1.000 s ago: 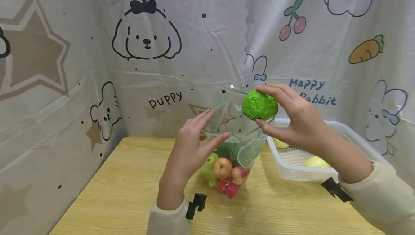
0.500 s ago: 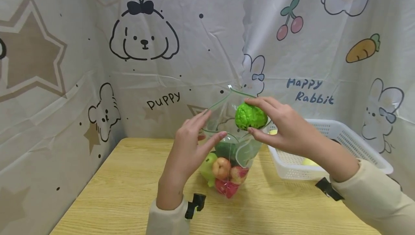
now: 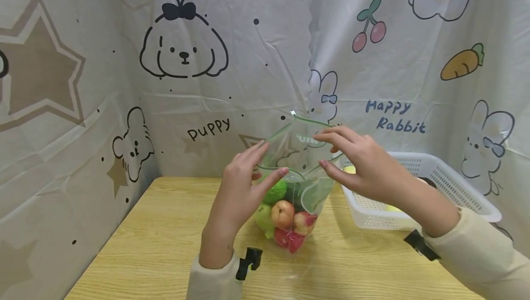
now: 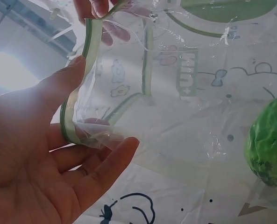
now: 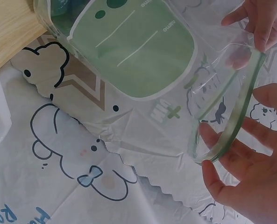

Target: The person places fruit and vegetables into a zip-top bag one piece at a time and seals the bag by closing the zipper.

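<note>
A clear zip bag [image 3: 316,196] with a green rim stands open-mouthed on the wooden table. Inside are an orange peach-like fruit [image 3: 283,215], red fruit [image 3: 290,239], a light green fruit [image 3: 263,219] and a dark green item [image 3: 293,191]. The crinkled green toy cabbage [image 4: 271,144] now lies in the bag on the left, partly behind my thumb in the head view. My left hand [image 3: 238,194] holds the bag's left rim between thumb and fingers. My right hand [image 3: 364,162] is at the right rim, thumb and fingers spread, holding nothing.
Behind my right forearm stands a white plastic basket [image 3: 385,222], with a yellow fruit [image 3: 349,170] and a dark item [image 3: 426,181] in it. A printed curtain [image 3: 256,60] hangs behind the table [image 3: 165,245].
My right hand has moved left over the bag's mouth and let go of the toy cabbage, which has dropped inside. The left hand has stayed on the rim.
</note>
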### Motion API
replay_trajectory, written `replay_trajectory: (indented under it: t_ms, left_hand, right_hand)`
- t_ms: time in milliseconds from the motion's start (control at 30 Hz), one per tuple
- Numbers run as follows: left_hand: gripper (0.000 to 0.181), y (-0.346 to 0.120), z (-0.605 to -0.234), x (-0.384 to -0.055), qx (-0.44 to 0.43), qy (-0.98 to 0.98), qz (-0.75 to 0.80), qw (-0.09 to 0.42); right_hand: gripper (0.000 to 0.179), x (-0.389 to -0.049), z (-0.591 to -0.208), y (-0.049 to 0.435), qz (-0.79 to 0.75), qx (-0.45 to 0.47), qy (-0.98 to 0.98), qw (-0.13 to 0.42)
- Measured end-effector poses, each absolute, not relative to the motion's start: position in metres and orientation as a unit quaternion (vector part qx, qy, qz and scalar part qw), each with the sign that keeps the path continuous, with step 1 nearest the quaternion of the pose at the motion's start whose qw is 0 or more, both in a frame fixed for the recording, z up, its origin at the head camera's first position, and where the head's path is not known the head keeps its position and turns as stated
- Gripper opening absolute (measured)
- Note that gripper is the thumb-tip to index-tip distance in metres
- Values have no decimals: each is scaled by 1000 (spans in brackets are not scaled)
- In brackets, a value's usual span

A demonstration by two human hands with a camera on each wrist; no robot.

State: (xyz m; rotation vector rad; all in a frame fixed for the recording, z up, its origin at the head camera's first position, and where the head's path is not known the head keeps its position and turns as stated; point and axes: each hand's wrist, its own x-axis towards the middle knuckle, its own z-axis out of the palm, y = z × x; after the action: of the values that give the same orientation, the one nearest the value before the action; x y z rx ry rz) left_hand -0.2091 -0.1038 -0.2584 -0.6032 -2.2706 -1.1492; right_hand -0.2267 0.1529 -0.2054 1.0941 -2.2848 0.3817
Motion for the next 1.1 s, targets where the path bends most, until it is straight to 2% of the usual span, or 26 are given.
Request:
replay_trajectory:
  t_ms: [433, 733, 967, 1100]
  left_hand:
    - [64, -104, -259, -211, -219, -839, -427, 258]
    - [65, -104, -258, -212, -217, -842, -425, 253]
    - [65, -106, -258, -211, -209, -847, -425, 240]
    - [66, -107, -257, -209, -211, -849, -421, 238]
  right_hand:
    - [45, -228, -205, 160, 135, 413, -843, 318]
    - [54, -231, -206, 171, 126, 391, -847, 337]
    - [59, -244, -209, 193, 130, 395, -828, 377]
    - [59, -256, -216, 210, 130, 379, -835, 377]
